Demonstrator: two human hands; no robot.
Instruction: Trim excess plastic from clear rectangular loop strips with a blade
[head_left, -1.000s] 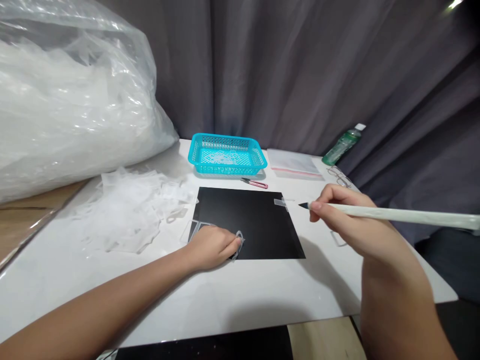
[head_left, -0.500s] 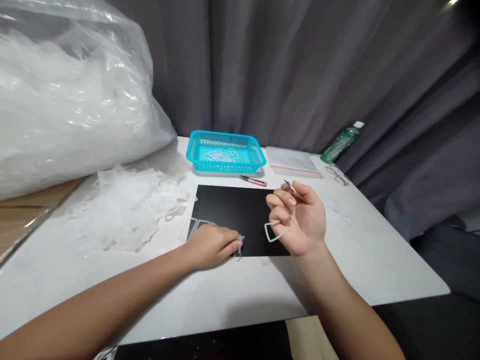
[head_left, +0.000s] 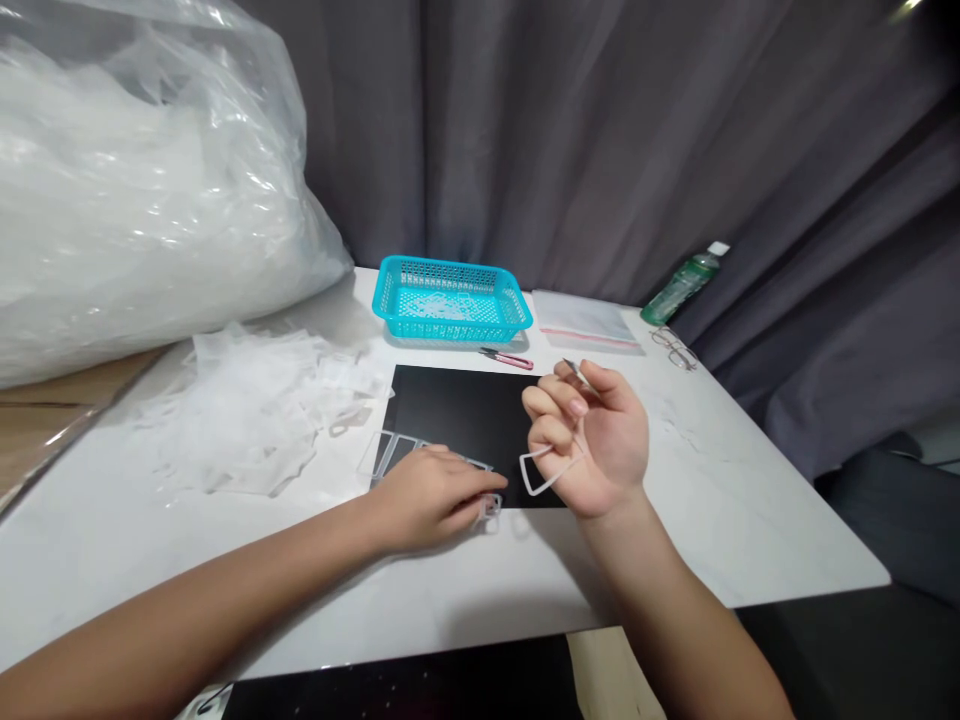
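Note:
A black mat (head_left: pixel 457 415) lies on the white table (head_left: pixel 450 590). My left hand (head_left: pixel 431 498) rests at the mat's near edge, fingers pressed on a clear plastic strip of frames (head_left: pixel 397 452) with a small loop at the fingertips. My right hand (head_left: pixel 596 440) is raised palm-up over the mat's right side. It holds a clear rectangular plastic frame (head_left: pixel 544 470) hanging from its fingers and a thin pointed tool (head_left: pixel 576 371) sticking out at the top.
A turquoise basket (head_left: pixel 450 303) with clear pieces stands behind the mat, pink snips (head_left: pixel 508 358) in front of it. A heap of clear plastic pieces (head_left: pixel 255 410) and a big filled bag (head_left: pixel 142 180) are left. A zip bag (head_left: pixel 585 322), bottle (head_left: pixel 684 284) and glasses (head_left: pixel 675 348) are right.
A second ago my right hand held a long white stick; now it holds a clear frame, palm-up. My left hand has slid the strip slightly toward the near right.

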